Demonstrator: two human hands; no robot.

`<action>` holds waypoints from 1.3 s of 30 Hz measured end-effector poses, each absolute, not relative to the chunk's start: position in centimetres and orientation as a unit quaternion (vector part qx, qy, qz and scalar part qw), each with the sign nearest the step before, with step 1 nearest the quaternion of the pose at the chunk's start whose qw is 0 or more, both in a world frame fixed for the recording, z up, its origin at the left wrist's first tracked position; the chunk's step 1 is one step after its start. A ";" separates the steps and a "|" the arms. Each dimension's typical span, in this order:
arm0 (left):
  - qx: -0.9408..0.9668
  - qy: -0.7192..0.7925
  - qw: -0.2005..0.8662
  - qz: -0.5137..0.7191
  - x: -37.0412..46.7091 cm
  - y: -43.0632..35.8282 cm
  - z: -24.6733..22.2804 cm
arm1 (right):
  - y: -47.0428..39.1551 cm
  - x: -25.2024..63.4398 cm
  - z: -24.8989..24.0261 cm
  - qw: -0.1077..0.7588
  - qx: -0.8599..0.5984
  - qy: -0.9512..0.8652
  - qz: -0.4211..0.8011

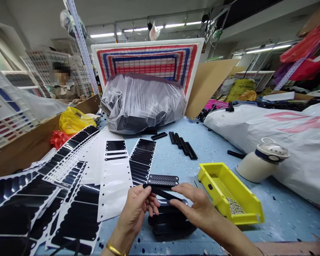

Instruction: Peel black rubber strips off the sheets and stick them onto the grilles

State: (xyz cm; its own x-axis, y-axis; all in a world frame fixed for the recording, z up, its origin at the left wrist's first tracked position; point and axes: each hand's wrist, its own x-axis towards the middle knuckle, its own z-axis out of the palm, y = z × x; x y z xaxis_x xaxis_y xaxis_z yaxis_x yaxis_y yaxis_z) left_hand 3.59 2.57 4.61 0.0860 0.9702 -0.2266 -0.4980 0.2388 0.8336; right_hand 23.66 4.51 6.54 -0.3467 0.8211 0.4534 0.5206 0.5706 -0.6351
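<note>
A thin black strip (pixel 162 193) with rounded ends is stretched between my two hands above the front of the table. My left hand (pixel 138 202) pinches its left end between thumb and fingers. At the other end, my right hand (pixel 196 201) has its thumb and forefinger closed on the strip. Several dark, glossy long pieces (pixel 170 224) lie under my hands, partly hidden by them. Just beyond is a black perforated piece (pixel 163 180) with a dotted pattern. A white backing sheet (pixel 114 192) with a few black strips left on it lies left of my left hand.
More sheets of black strips (pixel 80 213) overlap at the left. A yellow bin (pixel 216 177) with small metal parts stands right, near a cream bottle (pixel 256 165). Black pieces (pixel 183 144) lie farther back, before a large plastic-wrapped bundle (pixel 146 103). A person (pixel 66 90) sits at back left.
</note>
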 end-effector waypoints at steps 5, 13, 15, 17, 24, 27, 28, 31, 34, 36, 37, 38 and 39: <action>0.307 0.396 0.685 0.529 4.0 3.1 4.7 | 5.5 23.0 5.7 0.340 -0.379 -0.848 0.145; 0.331 0.412 0.676 0.514 3.4 4.7 3.8 | 6.0 24.1 4.1 0.379 -0.354 -0.849 0.103; 0.332 0.410 0.680 0.509 3.5 4.8 3.8 | 6.1 23.9 4.5 0.390 -0.356 -0.843 0.104; 0.331 0.408 0.684 0.506 3.7 4.8 3.8 | 6.3 23.7 4.9 0.392 -0.352 -0.843 0.106; 0.333 0.390 0.695 0.504 4.3 4.9 3.6 | 7.2 23.4 4.5 0.339 -0.369 -0.851 0.158; 0.327 0.387 0.699 0.504 4.2 5.0 3.8 | 7.3 23.6 4.4 0.368 -0.375 -0.835 0.161; 0.326 0.386 0.701 0.504 4.2 5.0 3.9 | 7.4 23.6 4.4 0.373 -0.371 -0.835 0.164; 0.325 0.384 0.702 0.504 4.2 5.2 3.9 | 7.3 23.3 4.8 0.370 -0.357 -0.839 0.178; 0.329 0.395 0.698 0.498 4.4 5.4 3.3 | 7.3 23.2 5.1 0.366 -0.360 -0.840 0.175; 0.366 0.431 0.680 0.467 4.3 5.6 2.6 | 7.4 23.6 5.5 0.355 -0.377 -0.838 0.172; 0.399 0.465 0.653 0.446 4.2 5.8 2.2 | 7.5 24.0 5.7 0.348 -0.393 -0.834 0.170; 0.436 0.505 0.611 0.427 4.0 6.0 1.8 | 7.6 24.5 6.0 0.346 -0.410 -0.827 0.166; 0.472 0.544 0.556 0.414 3.7 6.2 1.5 | 7.7 25.0 6.3 0.347 -0.432 -0.816 0.163</action>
State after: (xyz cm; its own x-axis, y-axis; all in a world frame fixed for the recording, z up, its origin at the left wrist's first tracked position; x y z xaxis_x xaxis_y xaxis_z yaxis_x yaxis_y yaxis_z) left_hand 3.72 6.24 1.46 0.0640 0.9747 -0.2141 0.0534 0.2109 0.9760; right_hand 25.00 7.66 6.27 -0.3848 0.8189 0.4259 0.5920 0.5729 -0.5668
